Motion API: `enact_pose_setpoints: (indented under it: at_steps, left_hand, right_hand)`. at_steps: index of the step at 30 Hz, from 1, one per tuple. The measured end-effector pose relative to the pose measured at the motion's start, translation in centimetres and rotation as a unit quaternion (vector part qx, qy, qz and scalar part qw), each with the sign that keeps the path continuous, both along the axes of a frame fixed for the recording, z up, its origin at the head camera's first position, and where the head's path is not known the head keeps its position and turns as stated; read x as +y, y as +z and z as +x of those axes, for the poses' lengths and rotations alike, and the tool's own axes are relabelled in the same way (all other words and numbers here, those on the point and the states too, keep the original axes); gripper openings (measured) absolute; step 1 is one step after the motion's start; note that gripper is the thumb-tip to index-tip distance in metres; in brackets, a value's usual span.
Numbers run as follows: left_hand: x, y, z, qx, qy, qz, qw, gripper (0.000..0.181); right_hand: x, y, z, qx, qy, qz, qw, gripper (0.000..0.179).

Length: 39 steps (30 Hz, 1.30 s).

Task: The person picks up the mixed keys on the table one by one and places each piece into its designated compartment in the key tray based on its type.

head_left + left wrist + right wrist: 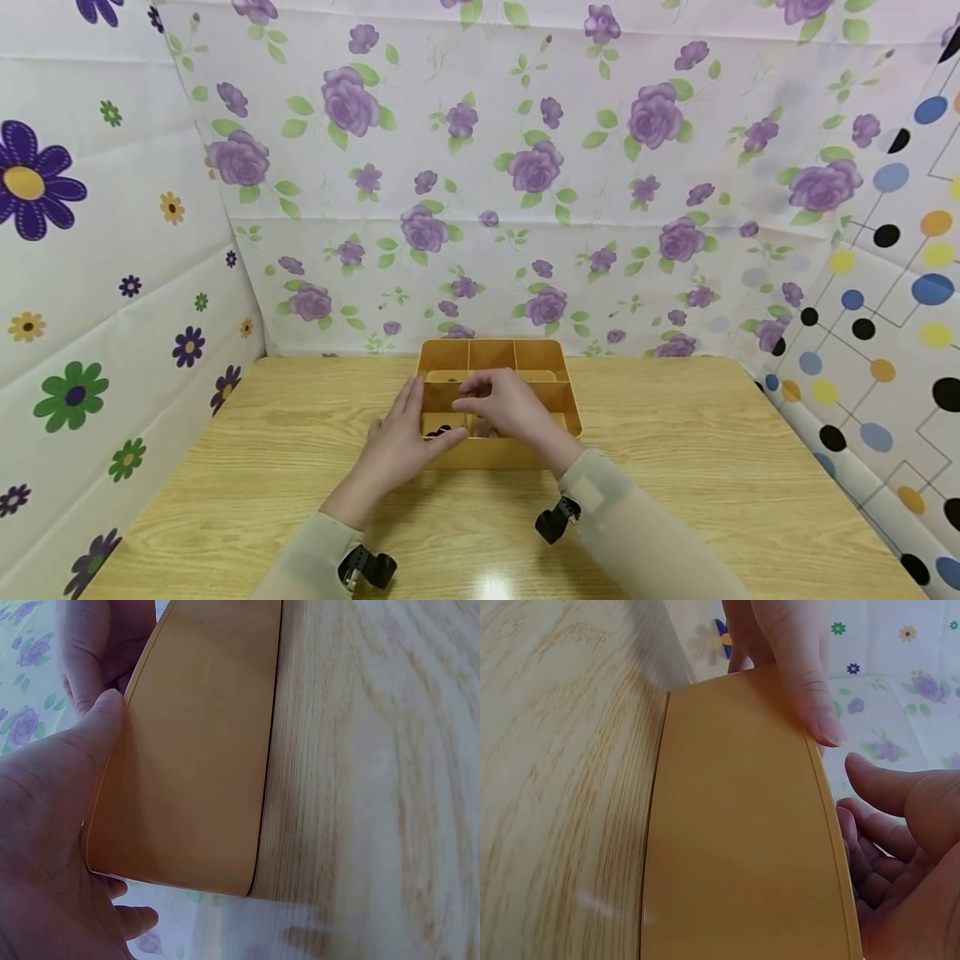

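Observation:
A yellow-orange compartment box (495, 452) stands near the back of the table, two rows of three compartments. My left hand (401, 437) lies round its front-left corner, the thumb (101, 724) along the front rim and the fingers stretched along the left wall. Over the front-middle compartment is my right hand (504, 406), with loosely bent fingers (877, 881). Its thumb (877, 784) stands apart from them, and nothing shows in the gap. Small black pieces (442, 431) lie in the front-left compartment. My right hand partly covers the middle and right compartments.
The wood-grain table (675, 467) spreads to both sides of the box. A flowered cloth (480, 275) hangs close behind it. More patterned cloths stand at the left and right table edges. Each sleeve carries a black wrist camera (558, 518).

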<state>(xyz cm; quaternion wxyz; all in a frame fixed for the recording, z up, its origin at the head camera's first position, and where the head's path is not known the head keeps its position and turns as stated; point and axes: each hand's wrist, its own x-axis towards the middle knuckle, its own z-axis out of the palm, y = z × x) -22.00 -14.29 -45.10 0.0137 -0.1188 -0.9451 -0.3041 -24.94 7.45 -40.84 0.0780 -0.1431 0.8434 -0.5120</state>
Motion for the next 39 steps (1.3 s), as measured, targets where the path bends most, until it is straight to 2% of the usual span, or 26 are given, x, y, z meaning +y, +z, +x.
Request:
enact_pose_setpoints:
  at_steps: [6, 9, 11, 15, 18, 23, 30, 35, 39]
  left_hand:
    - [-0.2, 0.2, 0.0, 0.005, -0.003, -0.011, 0.9999, 0.130]
    - [-0.1, 0.2, 0.1, 0.006, -0.005, -0.013, 0.9999, 0.132]
    - [-0.2, 0.1, 0.2, 0.005, -0.003, -0.015, 0.9999, 0.132]
    - [-0.2, 0.1, 0.5, 0.006, 0.005, -0.014, 0.9999, 0.127]
    - [-0.1, 0.1, 0.5, 0.009, 0.001, -0.013, 0.9999, 0.126]
    - [-0.6, 0.3, 0.7, 0.002, -0.005, -0.020, 0.9998, 0.126]
    - [-1.3, 0.5, 0.8, 0.001, -0.009, -0.022, 0.9997, 0.116]
    - [-1.3, 0.2, 1.1, -0.002, -0.009, -0.024, 0.9997, 0.113]
    - [-1.5, 0.3, 1.6, 0.021, -0.002, -0.050, 0.9985, 0.107]
  right_hand:
    - [0.6, -0.1, 0.3, 0.004, -0.003, -0.006, 1.0000, 0.036]
    - [0.9, 0.0, 0.7, 0.027, -0.015, 0.018, 0.9994, 0.034]
    - [1.1, 0.1, 1.0, 0.054, -0.024, 0.053, 0.9968, 0.033]
    - [1.6, 0.4, 1.7, 0.113, -0.034, 0.137, 0.9835, 0.036]
    - [2.4, 0.5, 2.2, 0.148, -0.045, 0.178, 0.9718, 0.036]
    - [3.7, 0.1, 2.7, 0.190, -0.049, 0.191, 0.9618, 0.039]
    - [5.4, -0.3, 2.8, 0.213, -0.070, 0.186, 0.9567, 0.049]
    - [6.6, -1.3, 2.9, 0.240, -0.076, 0.211, 0.9444, 0.054]
    - [7.5, -2.2, 3.4, 0.256, -0.075, 0.236, 0.9345, 0.063]
